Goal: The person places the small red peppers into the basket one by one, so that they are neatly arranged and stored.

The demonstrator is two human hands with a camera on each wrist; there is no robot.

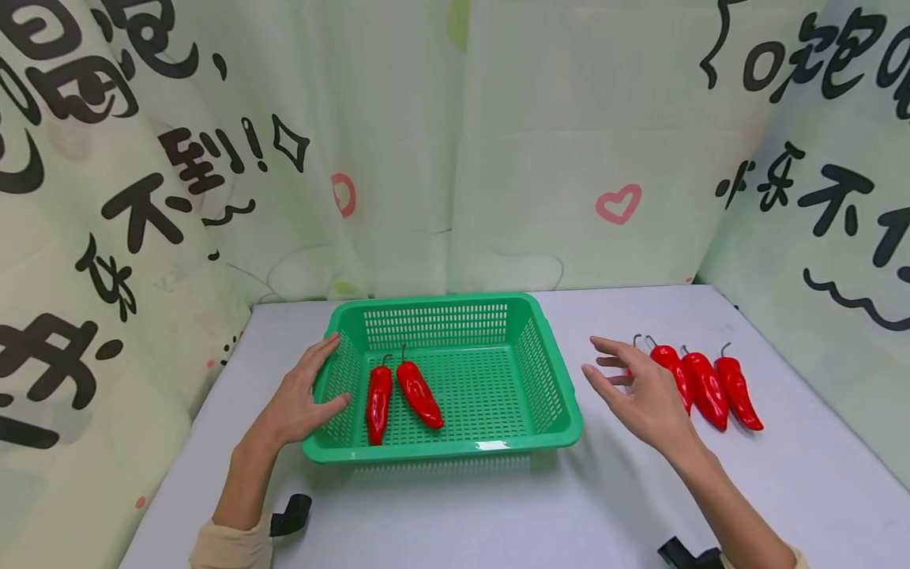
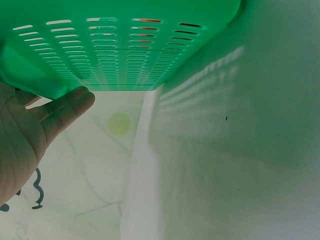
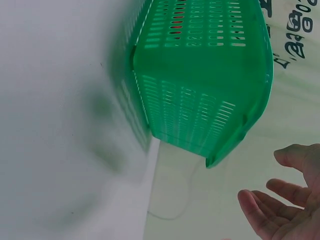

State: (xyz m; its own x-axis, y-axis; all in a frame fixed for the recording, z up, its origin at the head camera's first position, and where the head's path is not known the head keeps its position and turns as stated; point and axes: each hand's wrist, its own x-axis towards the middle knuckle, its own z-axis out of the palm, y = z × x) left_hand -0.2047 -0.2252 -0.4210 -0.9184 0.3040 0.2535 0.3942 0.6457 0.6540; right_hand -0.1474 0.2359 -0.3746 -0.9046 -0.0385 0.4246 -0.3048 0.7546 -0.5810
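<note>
A green plastic basket [image 1: 469,450] with slotted walls sits on the white table. Inside, towards its left side, lie two red chili peppers [image 1: 379,403]. My left hand [image 1: 302,399] is at the basket's left rim, fingers extended along the side and thumb over the rim. The left wrist view shows its straight fingers [image 2: 67,110] by the basket's outer wall. My right hand [image 1: 650,395] hovers between the basket and several red peppers [image 1: 705,391], holding nothing, and partly hides the leftmost of them. Its fingers [image 3: 285,192] are spread and slightly bent, apart from the basket.
Light curtains [image 1: 526,158] with black writing and pink hearts surround the white table [image 1: 455,521] at the back and sides. A black strap piece [image 1: 291,515] shows at the left wrist, another [image 1: 690,555] at the right.
</note>
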